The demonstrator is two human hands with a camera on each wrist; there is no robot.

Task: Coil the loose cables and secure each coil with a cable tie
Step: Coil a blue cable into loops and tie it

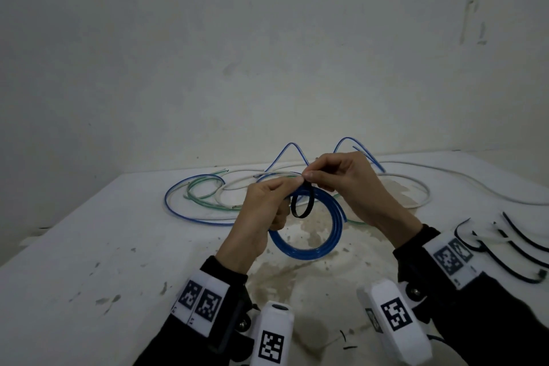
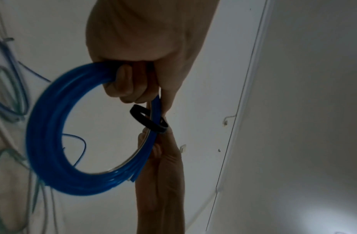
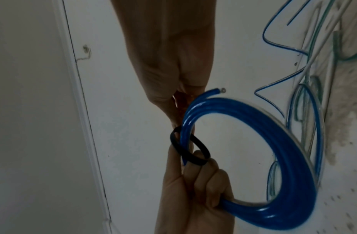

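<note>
- Pale, scuffed wall (image 1: 267,38) stands behind your stained white tabletop (image 1: 89,246).
- Loose blue, green and white cables (image 1: 208,193) sprawl along the tabletop's far edge.
- Your left hand (image 1: 261,217) has its fingers curled tight round the blue coil (image 1: 309,251), held above the tabletop's middle.
- A black cable tie (image 1: 301,202) loops loosely around the coil's strands.
- Your right hand (image 1: 347,184) pinches the tie's top.
- Spare black ties (image 1: 511,246) lie by the right edge.
</note>
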